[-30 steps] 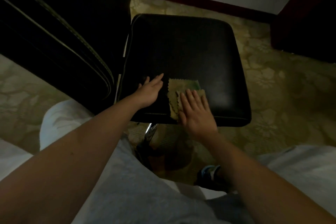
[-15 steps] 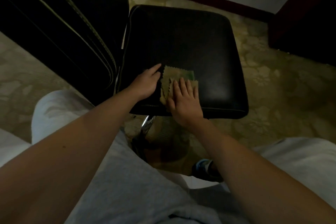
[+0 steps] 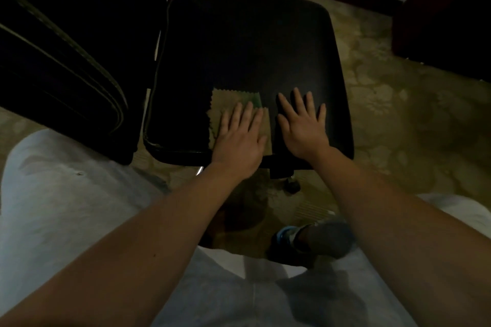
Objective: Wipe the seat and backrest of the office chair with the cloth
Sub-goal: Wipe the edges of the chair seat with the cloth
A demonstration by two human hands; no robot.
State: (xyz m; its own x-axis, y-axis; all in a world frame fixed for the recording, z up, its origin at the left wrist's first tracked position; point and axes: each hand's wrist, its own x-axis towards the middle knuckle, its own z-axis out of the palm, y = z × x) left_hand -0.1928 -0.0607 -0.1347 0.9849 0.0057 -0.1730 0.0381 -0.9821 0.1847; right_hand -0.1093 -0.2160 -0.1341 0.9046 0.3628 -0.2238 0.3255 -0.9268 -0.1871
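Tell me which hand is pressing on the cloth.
The left hand lies flat on the cloth; the right hand rests beside it on the bare black seat.

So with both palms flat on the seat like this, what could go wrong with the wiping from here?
The left hand only presses flat on the cloth, so it could slip out or bunch. The cloth sits by the seat's near edge, so a pull toward the body could drag it off. The right hand leans on bare seat near that edge; the chair might roll or turn, since a caster shows below.
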